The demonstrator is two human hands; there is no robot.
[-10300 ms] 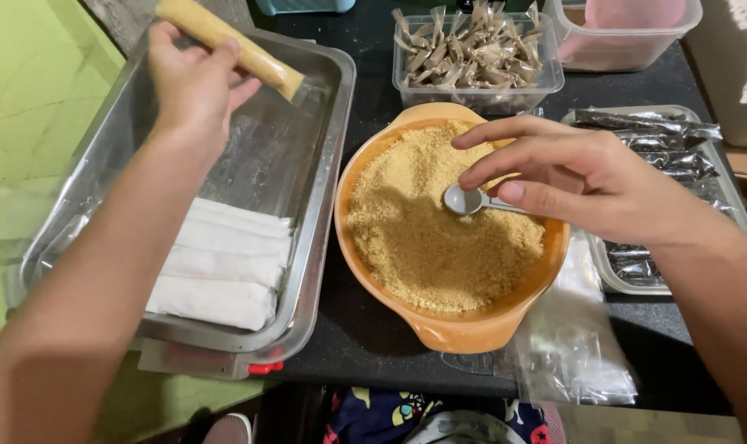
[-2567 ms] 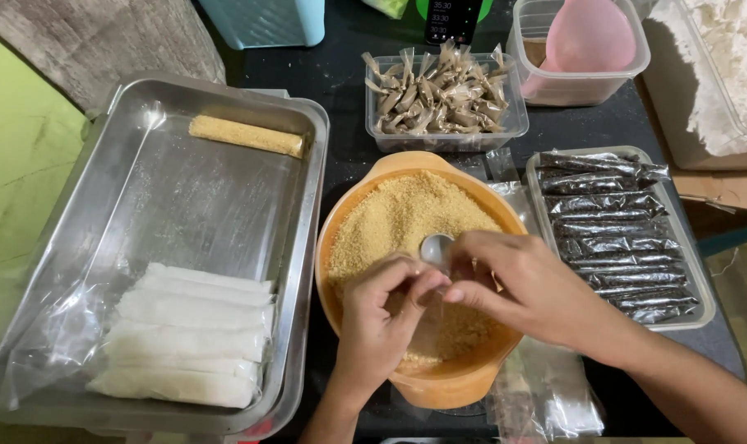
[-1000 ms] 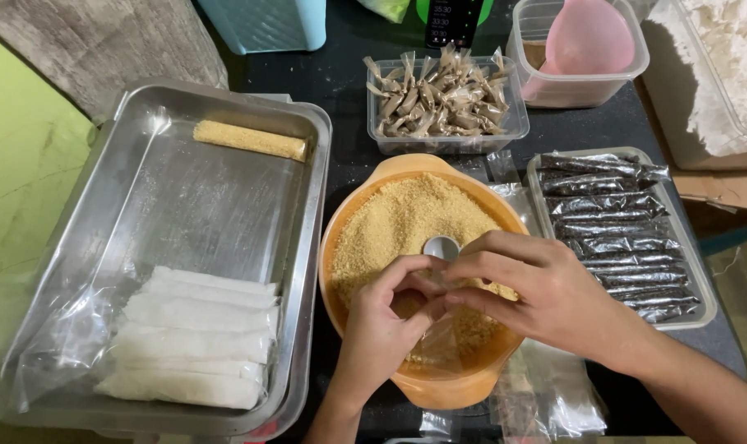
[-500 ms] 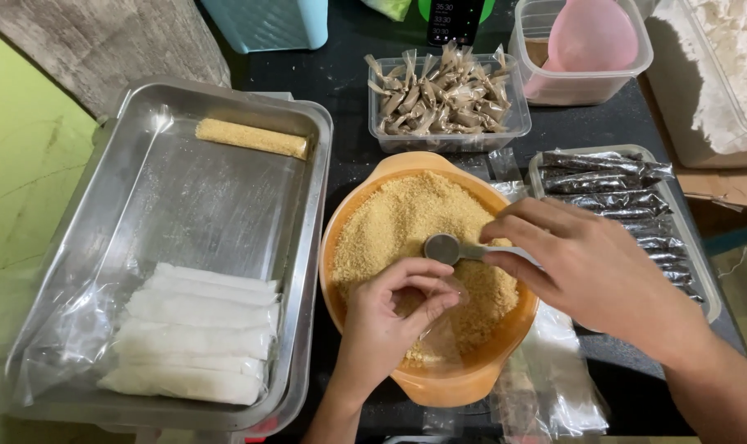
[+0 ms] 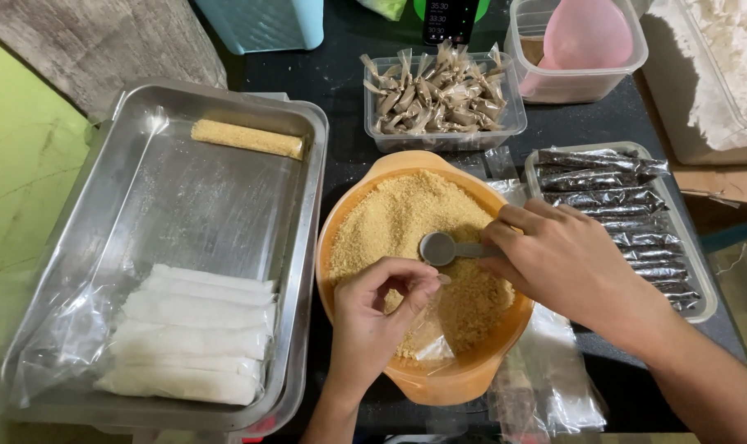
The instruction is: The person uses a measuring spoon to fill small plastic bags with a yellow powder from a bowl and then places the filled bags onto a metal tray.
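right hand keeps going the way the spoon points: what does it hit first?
Probably the left hand's fingertips: the right hand aims its spoon leftward, low over the crumbs. Passing above them, the orange bowl's left rim comes next; depth unclear.

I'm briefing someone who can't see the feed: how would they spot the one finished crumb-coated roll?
Start at the big steel tray left of the orange bowl. The crumb-coated roll lies alone along the tray's far edge. It is golden and grainy, unlike the white wrapped rolls stacked at the near end.
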